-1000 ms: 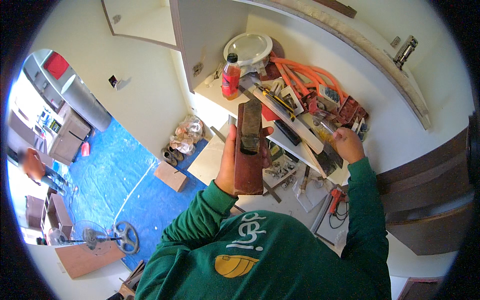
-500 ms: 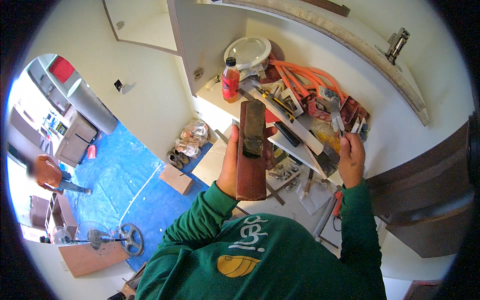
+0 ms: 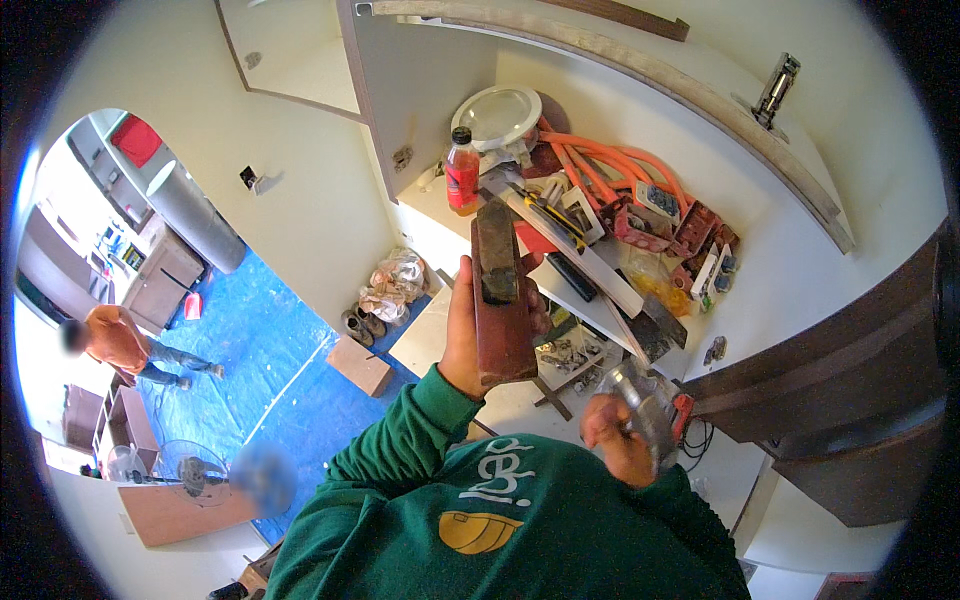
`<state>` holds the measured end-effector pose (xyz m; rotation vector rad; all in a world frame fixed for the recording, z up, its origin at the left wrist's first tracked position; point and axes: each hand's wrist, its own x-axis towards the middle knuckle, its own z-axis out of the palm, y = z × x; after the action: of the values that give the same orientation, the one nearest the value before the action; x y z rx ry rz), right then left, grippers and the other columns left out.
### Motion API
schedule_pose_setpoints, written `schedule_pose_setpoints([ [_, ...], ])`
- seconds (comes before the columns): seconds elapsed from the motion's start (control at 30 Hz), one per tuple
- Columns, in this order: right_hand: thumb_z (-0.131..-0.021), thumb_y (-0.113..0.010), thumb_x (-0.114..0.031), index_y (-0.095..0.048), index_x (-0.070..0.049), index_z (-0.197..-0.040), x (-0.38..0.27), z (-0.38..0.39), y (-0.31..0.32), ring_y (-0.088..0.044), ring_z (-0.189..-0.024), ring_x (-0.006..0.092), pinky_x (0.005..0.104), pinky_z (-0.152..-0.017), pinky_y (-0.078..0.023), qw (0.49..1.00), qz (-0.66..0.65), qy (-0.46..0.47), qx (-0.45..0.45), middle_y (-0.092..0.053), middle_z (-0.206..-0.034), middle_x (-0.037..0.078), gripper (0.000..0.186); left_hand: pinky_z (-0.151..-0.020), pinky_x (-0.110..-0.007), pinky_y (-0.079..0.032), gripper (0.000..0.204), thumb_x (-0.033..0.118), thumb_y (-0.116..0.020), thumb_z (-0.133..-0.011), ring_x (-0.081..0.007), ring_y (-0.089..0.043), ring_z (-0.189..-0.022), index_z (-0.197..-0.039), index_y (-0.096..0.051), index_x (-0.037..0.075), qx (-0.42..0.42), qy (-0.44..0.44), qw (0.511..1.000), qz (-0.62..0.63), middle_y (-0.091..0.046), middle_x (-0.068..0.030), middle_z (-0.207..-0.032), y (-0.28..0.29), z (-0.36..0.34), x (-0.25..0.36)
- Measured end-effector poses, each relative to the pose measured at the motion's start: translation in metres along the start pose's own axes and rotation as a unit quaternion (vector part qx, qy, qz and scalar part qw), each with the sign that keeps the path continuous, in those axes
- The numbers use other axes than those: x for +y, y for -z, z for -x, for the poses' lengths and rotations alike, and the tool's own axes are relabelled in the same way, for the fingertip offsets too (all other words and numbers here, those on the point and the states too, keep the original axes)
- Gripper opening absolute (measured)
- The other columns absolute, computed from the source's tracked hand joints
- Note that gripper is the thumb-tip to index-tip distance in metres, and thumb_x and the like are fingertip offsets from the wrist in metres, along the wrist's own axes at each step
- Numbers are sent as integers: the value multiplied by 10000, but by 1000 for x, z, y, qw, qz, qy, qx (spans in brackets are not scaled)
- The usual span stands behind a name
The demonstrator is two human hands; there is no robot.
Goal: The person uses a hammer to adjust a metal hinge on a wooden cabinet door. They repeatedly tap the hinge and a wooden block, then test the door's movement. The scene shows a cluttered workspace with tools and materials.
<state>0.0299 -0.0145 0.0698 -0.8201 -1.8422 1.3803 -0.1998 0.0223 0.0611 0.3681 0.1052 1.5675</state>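
My left hand point(image 3: 462, 335) is wrapped around a long reddish-brown block point(image 3: 505, 345) with a dark, worn piece set along its upper face. The block is held up and tilted away from me. My right hand point(image 3: 618, 440), low and near my chest on the right, is closed on a shiny metal tool point(image 3: 648, 405) that is smeared by motion, so its kind is unclear. A gap lies between this tool and the block. Past the block, a white cabinet shelf carries a flat light-coloured strip point(image 3: 590, 260), a dark broad blade point(image 3: 660, 330) and a yellow-black cutter point(image 3: 548, 212).
A bottle of red drink point(image 3: 462, 175), a round white-rimmed lamp point(image 3: 497, 115), orange conduit point(image 3: 590, 160) and red boxes point(image 3: 640, 225) crowd the shelf. Blue sheeting point(image 3: 250, 340) covers the floor at left, with a wooden box point(image 3: 358, 366) and shoes. Another person point(image 3: 120, 335) stands far left.
My right hand has come down and toward me from the shelf with the metal tool. My left hand and the block have shifted only slightly. The other person at far left has moved.
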Motion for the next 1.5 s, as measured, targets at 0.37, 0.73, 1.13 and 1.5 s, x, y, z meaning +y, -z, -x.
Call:
schedule_pose_setpoints([
  [0.37,-733,-733,29,-638,-8,-947,23,12,2,-526,-656,105,255,-618,-432,994,32,-5,-101,-581,-766,55,237,-747,-379,-490,627,598,-338,-957,-220,-577,-793,-1159,-574,53,130,-39,990,37,-612,-86,-910,-11,-10,-20],
  [0.73,-811,-569,-102,-517,-40,-941,0,3,-6,-525,-669,297,408,-601,-417,983,150,45,-92,-516,-779,130,153,-679,-373,-494,703,646,-375,-910,-246,-573,-729,-1193,-541,25,91,8,995,42,-592,-80,-842,-6,-13,-27],
  [1.13,-829,-631,-584,-502,-43,-715,37,7,1,-473,-604,183,289,-555,-370,990,-77,3,-116,-483,-655,92,568,-671,-341,-488,643,664,-331,-936,-197,-570,-764,-1185,-560,117,103,-45,993,45,-606,-54,-919,-14,11,-21],
  [1.5,-888,-606,-448,-476,-57,-787,4,0,-27,-454,-614,169,291,-566,-372,987,-82,35,-134,-460,-689,72,425,-660,-348,-485,748,764,-368,-862,-192,-559,-782,-1172,-538,104,141,-99,985,21,-577,-66,-925,2,17,-6],
])
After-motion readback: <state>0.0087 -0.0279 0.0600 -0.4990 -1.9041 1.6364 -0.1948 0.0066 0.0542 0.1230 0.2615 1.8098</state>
